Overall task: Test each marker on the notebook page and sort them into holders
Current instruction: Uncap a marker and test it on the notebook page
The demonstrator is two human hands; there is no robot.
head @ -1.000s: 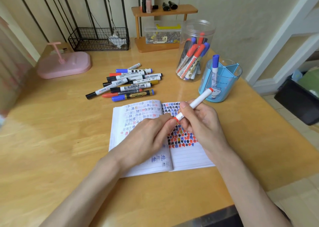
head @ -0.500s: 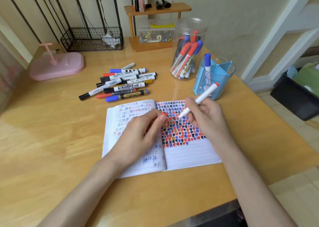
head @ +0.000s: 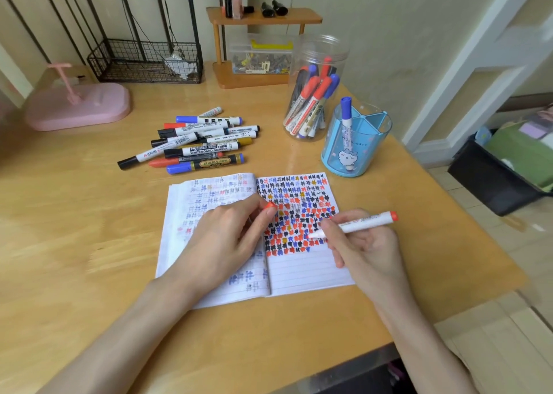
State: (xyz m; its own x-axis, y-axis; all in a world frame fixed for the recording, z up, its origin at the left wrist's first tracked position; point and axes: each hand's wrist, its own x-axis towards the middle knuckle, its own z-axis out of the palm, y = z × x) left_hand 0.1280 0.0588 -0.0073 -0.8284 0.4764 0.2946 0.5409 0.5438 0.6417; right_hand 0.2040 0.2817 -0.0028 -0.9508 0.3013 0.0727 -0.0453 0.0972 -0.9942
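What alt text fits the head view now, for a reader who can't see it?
The right hand holds an uncapped red marker tip-down on the scribbled right page of the notebook, while the left hand pinches a red cap. Loose markers lie behind; a clear jar and blue holder stand right.

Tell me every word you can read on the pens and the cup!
"WHITEBOARD MARKER": on a white marker in the loose pile.
Blue holder: small lettering, too blurred to read.
Other markers' labels, the held marker included: too small to read.
Notebook: only colour test marks, no words.
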